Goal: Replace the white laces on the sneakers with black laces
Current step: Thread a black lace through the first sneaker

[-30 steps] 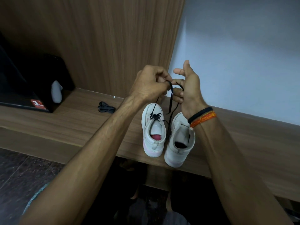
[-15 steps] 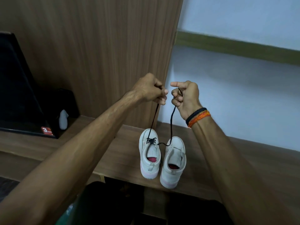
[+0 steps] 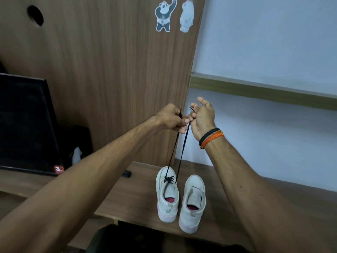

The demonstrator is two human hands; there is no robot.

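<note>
Two white sneakers stand side by side on the wooden shelf (image 3: pixel 237 181), heels toward me. The left sneaker (image 3: pixel 167 194) has a black lace (image 3: pixel 182 148) threaded through its lower eyelets. Both ends of that lace rise taut to my hands, held high above the shoes. My left hand (image 3: pixel 171 118) pinches one end and my right hand (image 3: pixel 202 116) pinches the other, with its index finger and thumb sticking out. The right sneaker (image 3: pixel 193 201) has no lace. A second bundled black lace (image 3: pixel 126 174) lies on the shelf behind my left forearm, partly hidden.
A wood-grain panel (image 3: pixel 109 70) with two bear stickers (image 3: pixel 174 15) rises behind the shelf. A black monitor (image 3: pixel 23 125) stands at the left with dark items beside it. A white wall with a green ledge (image 3: pixel 264 88) is at the right.
Both hands have lifted higher above the shoes, pulling the two lace ends up straight and taut. The view has tilted upward, bringing the stickers and green ledge into sight.
</note>
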